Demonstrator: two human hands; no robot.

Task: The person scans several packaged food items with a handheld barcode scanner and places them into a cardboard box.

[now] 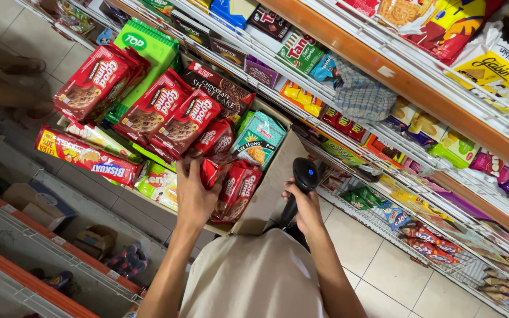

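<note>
You are looking down at a cardboard box (272, 194) heaped with snack packets, held at your waist in a shop aisle. Your left hand (192, 197) is in the box, fingers curled closed around a small red packet (212, 172), which sits at about 1 o'clock from the hand's middle, touching the fingertips. The packet's long axis seems to run from 7 o'clock to 1 o'clock, though neighbouring red packets crowd it and its edges are hard to separate. Your right hand (304, 206) is wrapped shut around the grip of a black scanner (303, 179), whose head points toward 12 o'clock. The red packet lies at about 9 o'clock from the scanner head, near but not touching; the box's bare inner wall shows between them. So the left hand is the one on the packet, and the scanner hand stands just beside it. A teal packet (258, 140) stands behind, at 12 o'clock. Shelves (384, 70) of biscuits fill the right side. The box's near edge is hidden by your shirt (254, 277), and the packet's barcode side cannot be seen.
</note>
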